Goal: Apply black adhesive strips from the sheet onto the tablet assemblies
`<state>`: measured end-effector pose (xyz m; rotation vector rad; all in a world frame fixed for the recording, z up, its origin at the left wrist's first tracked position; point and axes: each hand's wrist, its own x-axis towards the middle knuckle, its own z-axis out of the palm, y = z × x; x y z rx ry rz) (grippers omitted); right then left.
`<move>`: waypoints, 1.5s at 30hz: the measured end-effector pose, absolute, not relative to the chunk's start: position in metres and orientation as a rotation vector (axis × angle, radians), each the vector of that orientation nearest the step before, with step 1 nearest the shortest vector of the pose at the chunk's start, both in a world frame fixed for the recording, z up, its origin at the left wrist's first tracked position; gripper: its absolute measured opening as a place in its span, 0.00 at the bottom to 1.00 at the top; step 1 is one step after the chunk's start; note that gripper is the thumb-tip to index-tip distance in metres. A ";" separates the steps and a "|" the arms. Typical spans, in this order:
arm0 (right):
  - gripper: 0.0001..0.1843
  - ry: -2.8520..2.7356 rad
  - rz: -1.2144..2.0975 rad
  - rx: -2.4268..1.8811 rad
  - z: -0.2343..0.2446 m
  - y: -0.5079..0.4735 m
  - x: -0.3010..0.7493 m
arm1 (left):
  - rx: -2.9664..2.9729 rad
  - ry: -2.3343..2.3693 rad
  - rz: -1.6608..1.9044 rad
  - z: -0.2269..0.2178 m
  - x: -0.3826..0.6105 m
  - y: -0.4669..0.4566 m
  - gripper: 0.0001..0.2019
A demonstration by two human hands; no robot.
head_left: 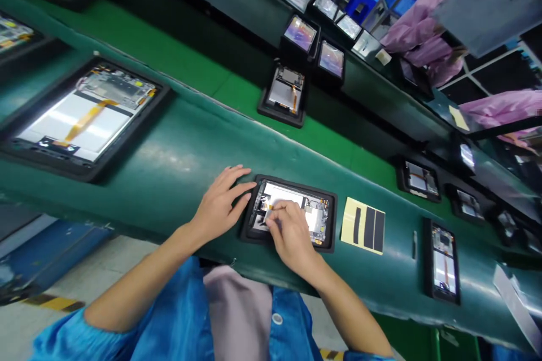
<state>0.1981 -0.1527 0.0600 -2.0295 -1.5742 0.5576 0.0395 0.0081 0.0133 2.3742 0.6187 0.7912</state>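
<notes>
An opened tablet in a black tray (328, 203) lies on the dark green bench edge in front of me. My left hand (220, 203) rests flat, fingers stretched out, against the tray's left rim. My right hand (290, 234) lies over the tablet's inside, fingers pinched together on a small part near the left end; what they pinch is too small to name. A yellow sheet with black strips (363, 224) lies just right of the tray.
A larger trayed tablet (80, 118) sits far left, another (442, 259) to the right, and one (284, 93) on the bright green belt behind. More trays line the far side. A person in pink sleeves (423, 39) works at the back right.
</notes>
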 end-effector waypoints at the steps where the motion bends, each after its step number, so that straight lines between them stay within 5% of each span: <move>1: 0.07 -1.562 0.546 -2.057 0.057 -0.148 0.197 | 2.383 0.629 0.785 0.012 0.033 0.003 0.14; 33: 0.11 -1.431 0.339 -2.161 0.044 -0.127 0.200 | 2.663 0.413 0.404 0.011 0.026 -0.021 0.24; 45: 0.08 -1.623 0.138 -1.880 0.062 -0.198 0.228 | 2.620 0.627 0.603 0.014 0.031 -0.009 0.24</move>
